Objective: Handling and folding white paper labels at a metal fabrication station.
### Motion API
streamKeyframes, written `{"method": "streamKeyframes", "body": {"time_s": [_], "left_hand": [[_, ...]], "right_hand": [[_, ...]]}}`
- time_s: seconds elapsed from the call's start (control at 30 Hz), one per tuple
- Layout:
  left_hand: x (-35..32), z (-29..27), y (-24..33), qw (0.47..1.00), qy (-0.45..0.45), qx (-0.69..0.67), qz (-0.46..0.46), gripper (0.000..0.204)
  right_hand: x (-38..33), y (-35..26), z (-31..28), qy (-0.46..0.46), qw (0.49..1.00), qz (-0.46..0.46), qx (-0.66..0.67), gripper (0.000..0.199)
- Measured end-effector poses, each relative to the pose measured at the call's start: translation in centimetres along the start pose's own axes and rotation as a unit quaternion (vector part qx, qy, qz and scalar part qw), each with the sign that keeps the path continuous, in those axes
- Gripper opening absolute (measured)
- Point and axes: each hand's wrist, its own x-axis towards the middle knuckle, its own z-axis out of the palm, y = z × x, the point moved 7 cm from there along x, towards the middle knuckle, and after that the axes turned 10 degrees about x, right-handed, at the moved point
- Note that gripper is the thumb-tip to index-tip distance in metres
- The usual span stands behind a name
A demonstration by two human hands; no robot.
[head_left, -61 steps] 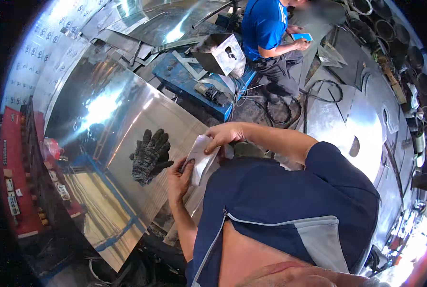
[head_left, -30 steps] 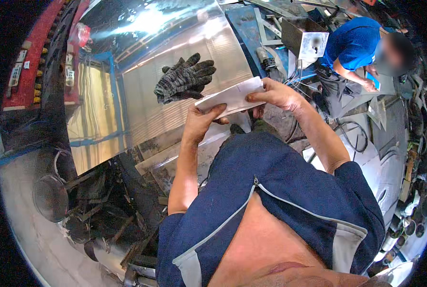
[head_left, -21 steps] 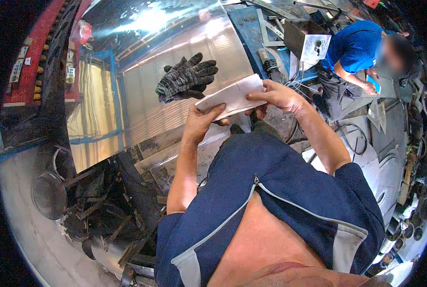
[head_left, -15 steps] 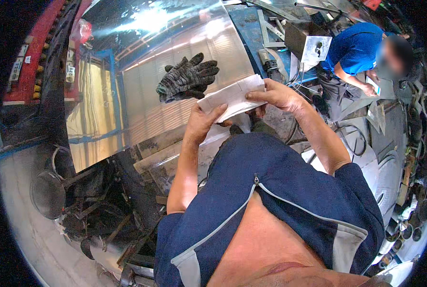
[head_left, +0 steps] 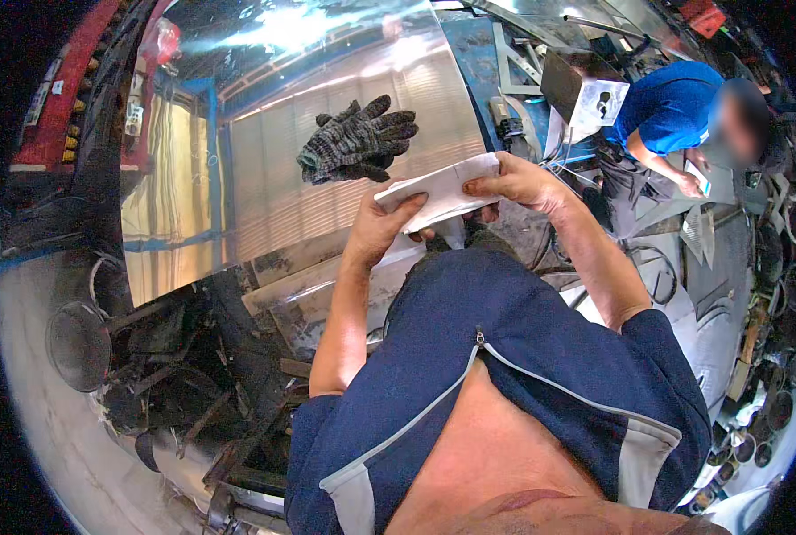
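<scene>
Between my two hands is a folded white sheet of paper (head_left: 449, 191), held in front of my body at the near edge of a shiny metal sheet (head_left: 277, 192). My left hand (head_left: 384, 225) grips the paper's left end, thumb on top and fingers underneath. At the other end, my right hand (head_left: 515, 185) pinches it with the thumb over the upper face. A pair of grey and black knit gloves (head_left: 358, 140) lies on the metal sheet, just beyond the paper and apart from my hands.
To the right, a person in a blue shirt (head_left: 674, 102) bends over a phone (head_left: 701, 182). A metal box (head_left: 581, 87) stands near them, with cables below. Red racking (head_left: 81, 71) is at the far left. Scrap metal and a round disc (head_left: 78, 346) crowd the lower left.
The view has shifted slightly. Both hands keep their hold on the paper, which looks a little more tilted, showing less of its upper face. The gloves lie in the same place.
</scene>
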Motion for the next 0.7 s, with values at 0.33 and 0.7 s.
{"method": "streamKeyframes", "body": {"time_s": [0.33, 0.7], "left_hand": [[0.0, 0.0, -0.1, 0.998, -0.045, -0.02, 0.032, 0.02], [0.1, 0.0, 0.6, 0.999, 0.028, -0.007, 0.038, 0.033]], "right_hand": [[0.2, 0.1, 0.2, -0.026, 0.999, -0.005, 0.044, 0.031], [0.3, 0.0, 0.1, -0.018, 0.997, -0.005, 0.071, 0.029]]}}
